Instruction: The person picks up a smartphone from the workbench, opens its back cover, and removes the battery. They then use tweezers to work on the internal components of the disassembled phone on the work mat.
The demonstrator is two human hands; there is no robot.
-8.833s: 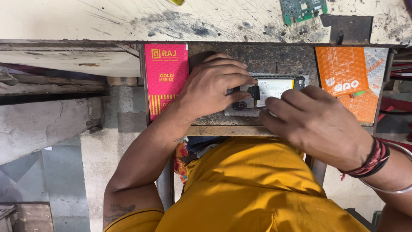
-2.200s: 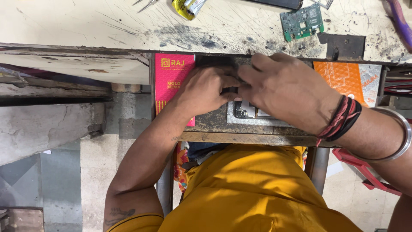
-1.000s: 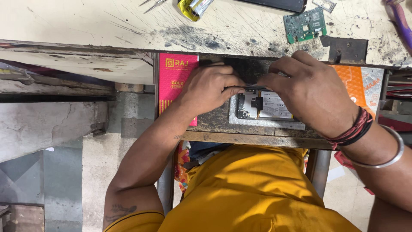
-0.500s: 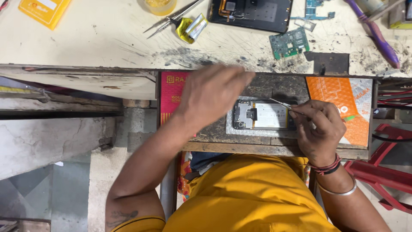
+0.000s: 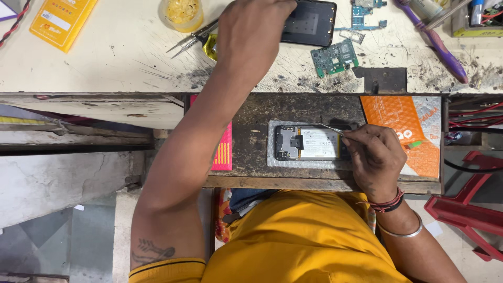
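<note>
Head view, looking straight down: a person in a yellow shirt works on an opened phone (image 5: 313, 143), its back off and battery bare, lying on a pale mat in the middle of a dark pull-out shelf (image 5: 251, 126) under the front edge of the workbench (image 5: 105, 57); the right hand (image 5: 374, 157) is pinched narrowly round thin tweezers (image 5: 331, 128), their tip resting at the phone's right end; the left hand (image 5: 257, 31) stretches to the far side of the bench, covering a yellowish tool beside a dark phone panel (image 5: 312, 22), and whether it grips anything cannot be told; with only one hand at the phone, a slip of the metal tip could, by my reckoning, nick the battery or a connector, and the unsteadied phone could slide on its mat; the bench top is scratched and soot-stained, strewn with a green circuit board (image 5: 335, 56), a small yellow pot (image 5: 182, 11), a purple brush (image 5: 435, 39) and an orange packet (image 5: 62, 20); a red chair (image 5: 466, 209) stands at the right, on a grey floor.
</note>
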